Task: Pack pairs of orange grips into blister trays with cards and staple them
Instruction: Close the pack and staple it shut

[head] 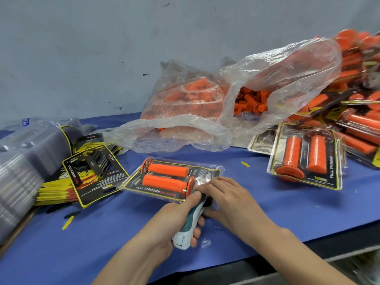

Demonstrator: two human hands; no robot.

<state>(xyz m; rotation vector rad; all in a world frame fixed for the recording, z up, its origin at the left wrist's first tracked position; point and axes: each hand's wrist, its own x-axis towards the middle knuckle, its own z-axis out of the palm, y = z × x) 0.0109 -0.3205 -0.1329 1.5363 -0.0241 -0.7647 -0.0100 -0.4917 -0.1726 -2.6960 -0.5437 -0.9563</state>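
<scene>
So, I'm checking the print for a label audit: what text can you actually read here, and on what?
"FULL DIAMOND": pack being stapled; the red words after it are blurred.
"FULL DIAMOND": finished pack at the right.
"FULL DIAMOND": loose card at the left.
Small print on the cards and the bottle label: too blurred to read.

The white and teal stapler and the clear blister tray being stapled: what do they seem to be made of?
The white and teal stapler looks like smooth moulded plastic with a soft sheen; any metal parts are hidden. The clear blister tray seems glossy transparent plastic: the black card and orange grips show through it, and glare sits on it.
</scene>
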